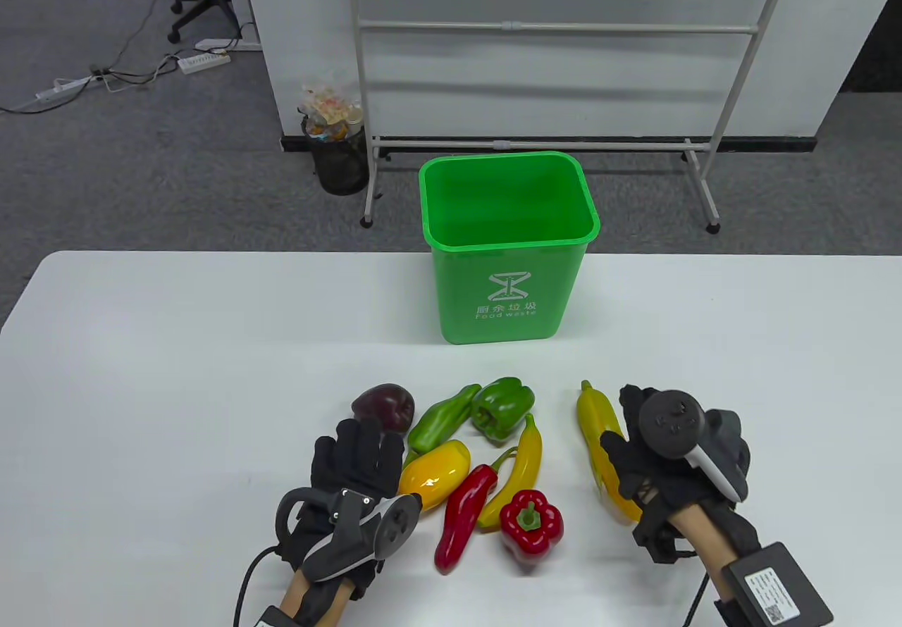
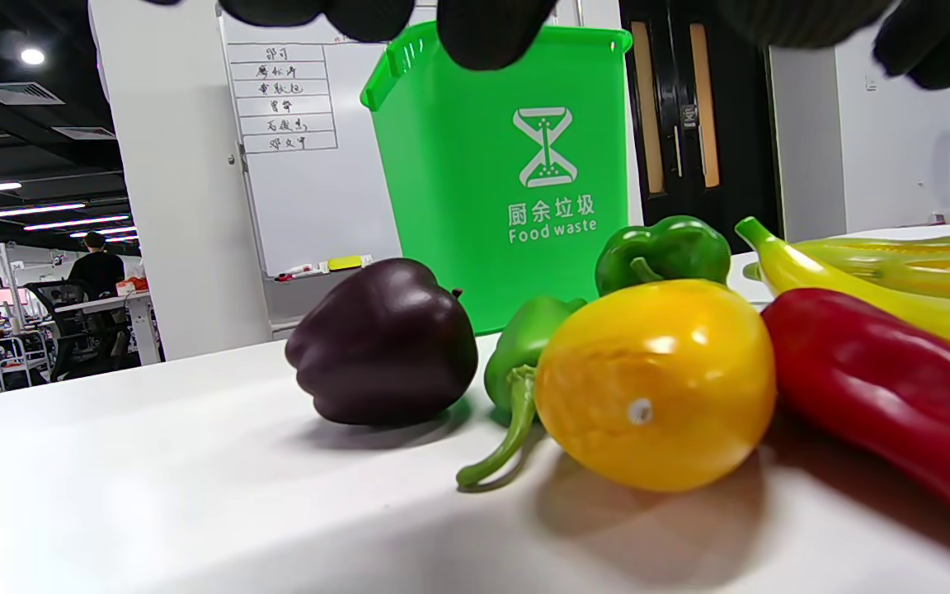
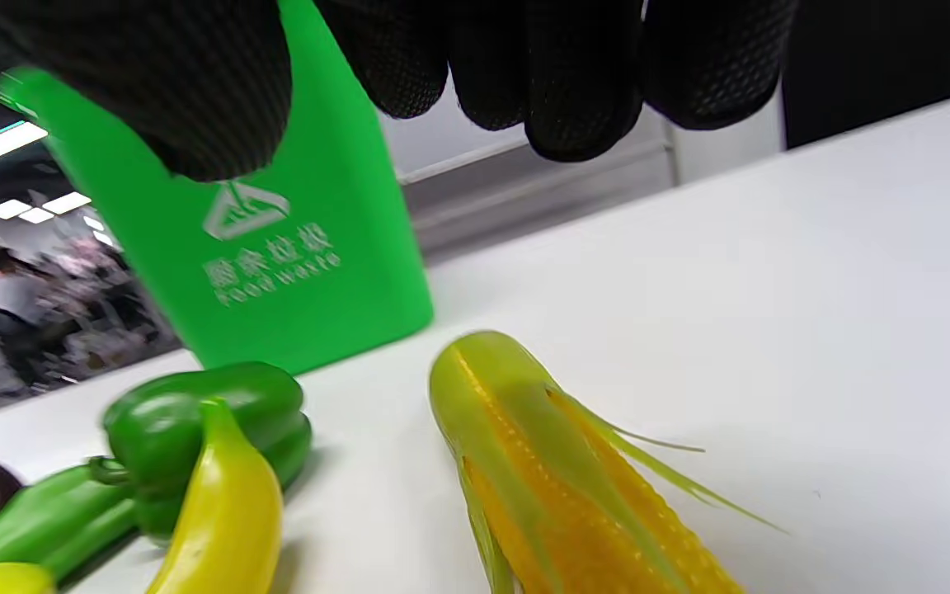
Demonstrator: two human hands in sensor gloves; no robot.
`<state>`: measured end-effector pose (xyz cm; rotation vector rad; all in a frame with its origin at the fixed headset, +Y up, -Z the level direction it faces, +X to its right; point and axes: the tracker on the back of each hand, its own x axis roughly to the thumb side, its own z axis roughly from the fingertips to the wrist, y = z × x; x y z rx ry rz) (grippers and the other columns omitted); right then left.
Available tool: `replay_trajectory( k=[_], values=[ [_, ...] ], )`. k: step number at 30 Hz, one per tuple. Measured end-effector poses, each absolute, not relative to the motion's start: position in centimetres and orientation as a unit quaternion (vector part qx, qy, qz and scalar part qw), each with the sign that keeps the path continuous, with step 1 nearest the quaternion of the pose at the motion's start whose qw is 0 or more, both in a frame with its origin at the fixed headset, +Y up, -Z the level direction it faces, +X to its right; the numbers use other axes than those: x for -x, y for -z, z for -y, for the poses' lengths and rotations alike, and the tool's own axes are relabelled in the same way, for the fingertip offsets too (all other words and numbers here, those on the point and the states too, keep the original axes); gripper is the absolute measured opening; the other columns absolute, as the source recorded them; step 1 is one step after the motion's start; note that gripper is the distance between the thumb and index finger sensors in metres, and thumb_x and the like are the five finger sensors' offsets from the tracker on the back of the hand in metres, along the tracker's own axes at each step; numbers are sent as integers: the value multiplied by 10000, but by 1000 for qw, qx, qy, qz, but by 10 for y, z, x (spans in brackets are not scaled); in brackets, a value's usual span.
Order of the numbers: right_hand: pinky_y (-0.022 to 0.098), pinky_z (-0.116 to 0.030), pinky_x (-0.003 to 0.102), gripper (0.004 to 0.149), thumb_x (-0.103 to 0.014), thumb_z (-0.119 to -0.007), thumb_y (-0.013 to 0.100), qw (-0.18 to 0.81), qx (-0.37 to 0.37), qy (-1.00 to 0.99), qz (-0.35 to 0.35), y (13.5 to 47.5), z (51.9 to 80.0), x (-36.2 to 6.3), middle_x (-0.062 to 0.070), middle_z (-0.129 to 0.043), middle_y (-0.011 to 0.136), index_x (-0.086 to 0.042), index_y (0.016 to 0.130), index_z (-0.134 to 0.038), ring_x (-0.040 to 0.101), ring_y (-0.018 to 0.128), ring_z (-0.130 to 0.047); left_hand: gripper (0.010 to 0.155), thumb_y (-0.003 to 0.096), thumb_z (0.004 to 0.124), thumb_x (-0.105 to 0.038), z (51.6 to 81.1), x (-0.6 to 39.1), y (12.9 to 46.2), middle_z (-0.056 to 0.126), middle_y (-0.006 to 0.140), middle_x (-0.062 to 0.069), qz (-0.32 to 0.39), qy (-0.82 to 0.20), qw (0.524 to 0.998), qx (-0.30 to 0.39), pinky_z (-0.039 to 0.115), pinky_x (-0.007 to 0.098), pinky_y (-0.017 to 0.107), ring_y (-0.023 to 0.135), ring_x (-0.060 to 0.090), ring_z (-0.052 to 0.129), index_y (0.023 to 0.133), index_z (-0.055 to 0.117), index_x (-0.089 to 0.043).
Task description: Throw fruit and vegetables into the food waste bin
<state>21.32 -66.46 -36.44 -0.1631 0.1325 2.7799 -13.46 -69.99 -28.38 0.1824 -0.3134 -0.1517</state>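
Note:
The green food waste bin [image 1: 507, 282] stands upright on the white table [image 1: 176, 373]; I see nothing inside it. In front lie a purple pepper [image 1: 384, 407], long green pepper [image 1: 440, 424], green bell pepper [image 1: 502, 408], banana [image 1: 523, 465], yellow pepper [image 1: 435, 473], red chili [image 1: 465, 518], red bell pepper [image 1: 531, 521] and a corn cob [image 1: 604, 444]. My left hand [image 1: 366, 444] lies flat and open beside the purple pepper [image 2: 384, 342] and yellow pepper [image 2: 656, 384], holding nothing. My right hand [image 1: 627, 430] hovers open over the corn [image 3: 557, 478], fingers [image 3: 574, 74] above it.
A whiteboard stand [image 1: 550, 141] stands on the floor behind the table. A black mesh waste basket [image 1: 340, 155] stands to its left. The bin [image 2: 508, 165] is at arm's length behind the produce.

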Motion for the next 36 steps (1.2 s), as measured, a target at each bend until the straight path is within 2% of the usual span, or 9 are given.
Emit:
replay_trajectory(
  k=[4,7,9,13,17,20,25,36],
  values=[
    [557,-701,515,818,-457,-851,394,118,135,-976,-121,400,688,-200,164,-524,1021,-109,1033,-477,373,775,-762,826,399,614,-630,699,135,283,317,1138,236,155,73,981,-93,405,718,706,1033,537,393,1063,462,-163],
    [603,-660,521,909,-495,-838,400,58,186,-961,-196,422,716,-194,166,-413,1047,-103,1057,-345,371,827,-696,824,400,614,-631,698,135,284,325,1138,238,151,69,982,-93,412,718,705,1033,540,401,1063,468,-164],
    [617,-644,529,964,-519,-838,398,59,212,-946,-237,431,732,-192,174,-358,1052,-91,1058,-281,379,850,-665,823,400,614,-631,699,135,285,326,1139,237,149,69,982,-91,415,716,705,1033,538,404,1062,470,-164],
    [617,-651,532,1010,-531,-854,389,47,246,-930,-269,441,755,-189,180,-349,1047,-79,1055,-244,379,851,-677,823,400,613,-632,699,135,285,326,1139,239,150,69,982,-90,417,715,706,1033,540,405,1063,472,-165],
    [603,-672,518,1029,-508,-875,377,40,249,-934,-254,438,763,-190,181,-355,1033,-74,1048,-225,372,821,-710,821,400,614,-635,699,136,286,341,1139,239,144,67,983,-88,432,712,705,1032,539,420,1061,485,-165],
    [595,-683,529,996,-475,-889,375,46,223,-941,-249,432,762,-191,180,-432,1000,-68,1047,-276,386,806,-733,816,402,616,-633,700,137,287,344,1138,240,141,67,984,-87,437,712,703,1031,539,426,1058,493,-165],
    [601,-679,575,959,-413,-916,361,163,142,-945,-244,401,753,-203,195,-482,977,-49,1037,-342,417,822,-735,818,400,617,-634,700,136,286,346,1139,239,141,67,984,-87,438,712,704,1032,539,428,1059,493,-165],
    [627,-659,627,946,-344,-925,359,495,-98,-838,-207,284,704,-224,207,-478,1002,-40,1046,-350,456,887,-729,818,401,616,-635,705,137,291,349,1138,241,128,55,988,-71,443,711,703,1030,540,436,1059,491,-165]
  ],
)
